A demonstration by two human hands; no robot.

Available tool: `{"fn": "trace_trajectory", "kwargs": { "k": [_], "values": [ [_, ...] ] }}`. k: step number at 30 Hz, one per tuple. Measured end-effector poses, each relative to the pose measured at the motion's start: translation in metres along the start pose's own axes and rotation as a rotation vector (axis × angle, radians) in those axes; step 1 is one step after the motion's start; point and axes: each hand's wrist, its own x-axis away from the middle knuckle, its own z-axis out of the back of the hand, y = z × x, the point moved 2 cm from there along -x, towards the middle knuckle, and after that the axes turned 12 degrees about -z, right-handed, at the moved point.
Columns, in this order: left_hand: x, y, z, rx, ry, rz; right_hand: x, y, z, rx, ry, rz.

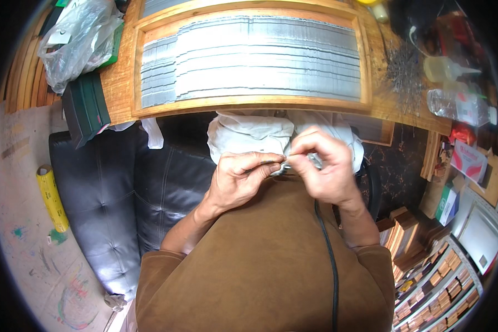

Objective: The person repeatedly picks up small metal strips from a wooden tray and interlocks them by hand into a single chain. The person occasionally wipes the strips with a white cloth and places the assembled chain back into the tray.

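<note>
Both hands pinch one small silvery metal piece (285, 164) between them: the left hand (239, 180) closes thumb and forefinger on its left end, and the right hand (322, 166) curls its fingertips shut on the right end. What the piece is cannot be told at this size. It sits just above the person's brown shirt (260, 260), in front of a bunched white cloth (249, 135) on the lap.

Largest ahead is the wooden tray (249, 105), whose raised rim frames rows of thin grey metal strips (260, 58). Its near edge lies just beyond the knuckles and overhangs the white cloth, so room above the hands is tight. To the left a black padded seat (110, 188) gives open room beside the left forearm, and past its edge lies the paint-stained floor (22, 232) with a yellow roll (52, 197) on it. On the right, stacked wooden blocks (404, 232) and a rack of small brown pieces (442, 282) stand near the right elbow. A clear plastic bag (77, 41) sits at the tray's left corner, and a clear bottle (459, 106) lies near its right end. A thin black cord (329, 260) runs down the shirt.
</note>
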Motion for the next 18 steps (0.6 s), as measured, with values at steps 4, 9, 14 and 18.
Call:
{"fn": "trace_trajectory", "kwargs": {
  "k": [4,9,14,18],
  "values": [
    [0.005,-0.003,0.002,-0.002,0.006,-0.014,-0.013,-0.032,0.084,-0.055,0.239,0.001],
    [0.002,-0.004,-0.002,0.039,-0.003,-0.019,-0.026,-0.061,0.224,0.280,0.925,-0.043],
    [0.004,-0.004,-0.002,0.050,0.030,0.015,-0.021,-0.067,0.190,0.442,0.757,-0.025],
    [0.004,-0.005,-0.002,0.033,0.029,0.036,-0.018,-0.047,0.069,0.205,0.164,-0.126]
  ]
}}
